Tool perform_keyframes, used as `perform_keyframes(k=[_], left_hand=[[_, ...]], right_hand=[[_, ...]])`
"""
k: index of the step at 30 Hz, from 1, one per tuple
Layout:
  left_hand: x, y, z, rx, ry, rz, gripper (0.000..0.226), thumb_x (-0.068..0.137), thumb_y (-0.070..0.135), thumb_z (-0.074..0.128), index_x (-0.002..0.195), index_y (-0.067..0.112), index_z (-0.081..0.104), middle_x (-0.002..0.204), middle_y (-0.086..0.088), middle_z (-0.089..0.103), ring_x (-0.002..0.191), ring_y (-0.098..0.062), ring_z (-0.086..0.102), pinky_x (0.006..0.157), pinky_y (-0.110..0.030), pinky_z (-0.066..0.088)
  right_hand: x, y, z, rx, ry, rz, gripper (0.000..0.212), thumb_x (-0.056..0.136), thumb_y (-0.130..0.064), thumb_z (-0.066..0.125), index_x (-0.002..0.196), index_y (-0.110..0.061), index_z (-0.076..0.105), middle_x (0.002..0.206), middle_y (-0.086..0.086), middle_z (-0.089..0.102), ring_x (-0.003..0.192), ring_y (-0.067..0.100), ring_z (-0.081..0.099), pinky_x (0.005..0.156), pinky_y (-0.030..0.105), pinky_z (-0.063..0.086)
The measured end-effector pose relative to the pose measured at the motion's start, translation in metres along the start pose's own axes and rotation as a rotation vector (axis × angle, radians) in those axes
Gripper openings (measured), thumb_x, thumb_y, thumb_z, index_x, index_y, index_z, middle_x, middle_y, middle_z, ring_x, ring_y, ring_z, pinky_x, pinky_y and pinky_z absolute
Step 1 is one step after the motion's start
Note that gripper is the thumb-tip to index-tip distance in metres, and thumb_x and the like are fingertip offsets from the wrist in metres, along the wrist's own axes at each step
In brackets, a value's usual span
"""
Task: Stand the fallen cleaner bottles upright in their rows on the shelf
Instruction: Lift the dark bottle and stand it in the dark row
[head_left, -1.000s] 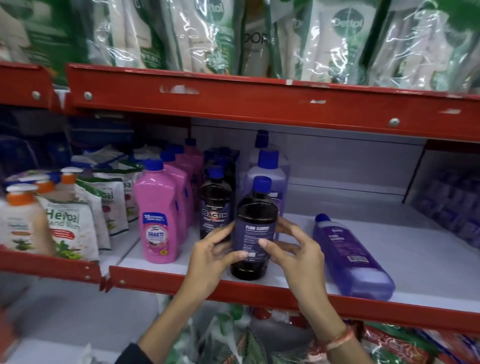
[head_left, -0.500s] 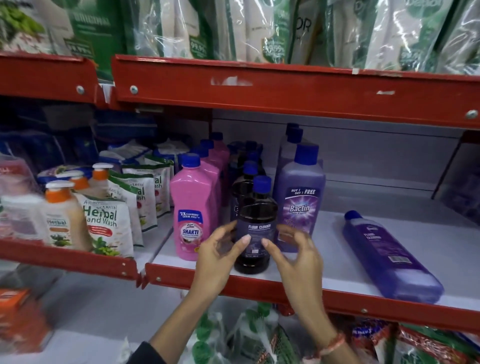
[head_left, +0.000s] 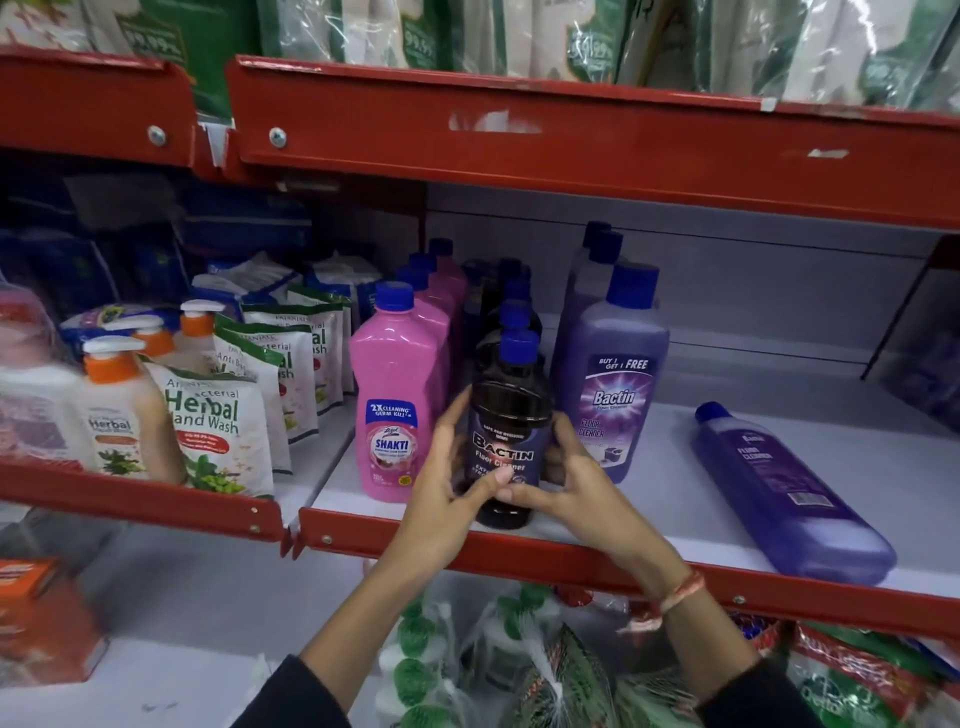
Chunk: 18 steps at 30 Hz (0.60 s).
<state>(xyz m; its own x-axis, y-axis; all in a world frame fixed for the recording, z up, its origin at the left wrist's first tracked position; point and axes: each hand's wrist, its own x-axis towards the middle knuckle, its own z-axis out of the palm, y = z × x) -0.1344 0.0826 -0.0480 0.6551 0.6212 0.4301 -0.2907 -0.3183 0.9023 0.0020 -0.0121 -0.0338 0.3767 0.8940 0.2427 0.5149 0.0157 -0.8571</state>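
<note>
A dark brown Bactin floor cleaner bottle (head_left: 511, 410) with a blue cap stands upright at the front of its row on the white shelf (head_left: 649, 499). My left hand (head_left: 447, 483) wraps its left side and my right hand (head_left: 571, 483) its right side, fingers meeting over the label. A pink Shakti bottle (head_left: 394, 395) heads the row to the left, a purple Bactin bottle (head_left: 615, 379) the row to the right. Further right, a purple cleaner bottle (head_left: 784, 488) lies on its side, cap pointing to the back.
The red shelf lip (head_left: 571, 561) runs just under my hands, and the red upper shelf edge (head_left: 571, 135) hangs overhead. Herbal hand wash pouches (head_left: 218, 431) and pump bottles (head_left: 117, 410) fill the left bay. Bagged goods sit below.
The dark bottle's front label now faces me instead of its back label. Both hands have closed further around it, and the view has moved nearer.
</note>
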Motion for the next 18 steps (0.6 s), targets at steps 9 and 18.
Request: perform_keyframes(k=[9,18], left_hand=[[0.0,-0.007,0.005,0.181,0.122,0.096,0.077,0.089,0.015,0.062,0.144,0.048,0.018,0.148,-0.001,0.044,0.133,-0.013,0.046,0.108,-0.044,0.044],[-0.011,-0.012,0.021,0.449,0.336,0.165,0.064,0.091,0.026,0.058,0.144,0.038,0.024,0.14,0.001,0.036,0.132,0.001,0.035,0.111,-0.02,0.034]], right_hand=[[-0.005,0.003,0.017,-0.18,0.218,-0.072,0.081,0.083,-0.036,0.071,0.15,-0.035,0.024,0.129,-0.006,0.065,0.111,0.006,0.066,0.097,0.032,0.053],[-0.011,0.004,0.014,-0.232,0.257,-0.089,0.079,0.085,-0.037,0.069,0.151,-0.032,0.026,0.129,-0.006,0.066,0.113,-0.001,0.061,0.096,0.02,0.05]])
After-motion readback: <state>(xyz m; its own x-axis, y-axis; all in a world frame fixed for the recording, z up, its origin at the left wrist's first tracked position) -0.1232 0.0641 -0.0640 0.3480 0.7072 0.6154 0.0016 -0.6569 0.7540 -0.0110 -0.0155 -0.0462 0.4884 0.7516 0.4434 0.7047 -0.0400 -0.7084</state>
